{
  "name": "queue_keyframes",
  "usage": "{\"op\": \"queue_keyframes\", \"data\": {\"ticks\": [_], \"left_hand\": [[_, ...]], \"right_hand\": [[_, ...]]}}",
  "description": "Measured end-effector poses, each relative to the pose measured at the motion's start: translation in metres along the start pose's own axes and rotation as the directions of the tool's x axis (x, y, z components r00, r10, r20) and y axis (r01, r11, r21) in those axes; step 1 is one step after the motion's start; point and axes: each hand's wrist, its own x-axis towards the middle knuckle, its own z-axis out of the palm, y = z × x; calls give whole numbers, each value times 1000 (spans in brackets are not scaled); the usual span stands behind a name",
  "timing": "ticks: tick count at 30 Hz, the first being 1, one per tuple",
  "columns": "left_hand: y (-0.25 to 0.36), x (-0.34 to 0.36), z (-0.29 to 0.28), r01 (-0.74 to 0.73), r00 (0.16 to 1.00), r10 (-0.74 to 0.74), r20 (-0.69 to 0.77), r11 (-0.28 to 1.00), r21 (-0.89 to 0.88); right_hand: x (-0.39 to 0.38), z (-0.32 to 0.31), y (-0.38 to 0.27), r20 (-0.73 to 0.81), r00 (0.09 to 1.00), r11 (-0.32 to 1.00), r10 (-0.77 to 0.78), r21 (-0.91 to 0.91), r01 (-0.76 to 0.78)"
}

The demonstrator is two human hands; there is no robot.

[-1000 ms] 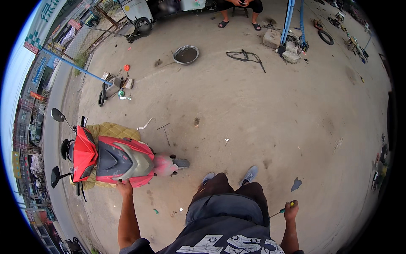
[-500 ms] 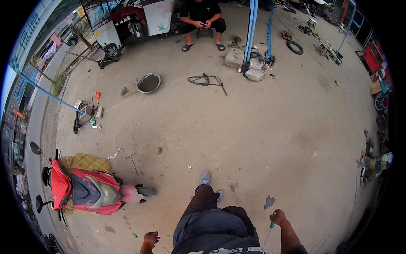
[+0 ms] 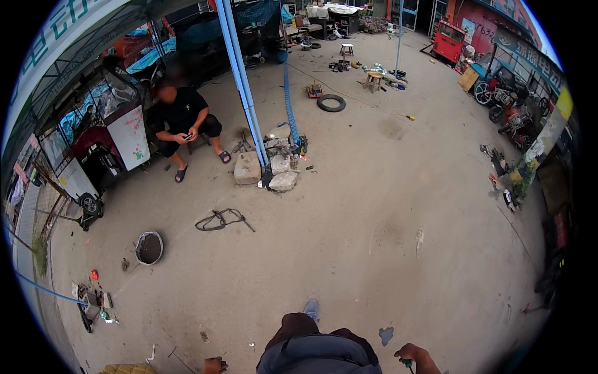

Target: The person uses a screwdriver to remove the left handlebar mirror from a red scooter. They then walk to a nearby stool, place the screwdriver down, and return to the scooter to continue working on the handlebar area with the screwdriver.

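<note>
My right hand (image 3: 411, 354), low in the view right of my body, is closed around the green handle of a screwdriver (image 3: 408, 363). Its thin shaft points down and mostly runs out at the lower edge. At the lower edge on the left, my left hand (image 3: 216, 365) hangs with its fingers apart and nothing in them. The thing nearest to it is a thin T-shaped metal tool (image 3: 180, 359) on the ground. A grey shoe (image 3: 312, 308) shows ahead of my dark trousers.
A seated person (image 3: 187, 121) holds a small dark object. Blue posts (image 3: 242, 81) rise among stones (image 3: 284, 181). Left stand a basin of dark water (image 3: 149, 248) and a three-wheeler (image 3: 124, 134). A tyre (image 3: 331, 103), a wooden stool (image 3: 374, 80) and a red cart (image 3: 448, 40) lie farther off.
My view has swung right and up, so the red scooter has left it except for a corner of quilted cover. Both hands now sit lower in view; the screwdriver stays in my right.
</note>
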Motion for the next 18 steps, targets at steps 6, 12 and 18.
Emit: {"op": "queue_keyframes", "data": {"ticks": [6,12,18], "left_hand": [[358,-90,159,-515,856,490,165,838,183],[499,-116,281,-724,682,647,341,664,189],[407,-14,309,-129,978,66,195,935,330]], "right_hand": [[-63,9,-21,3,992,958,-128,257,123],[-134,-49,-121,-131,920,908,-370,161,387],[200,-103,-40,-64,389,361,-919,-533,765]]}}
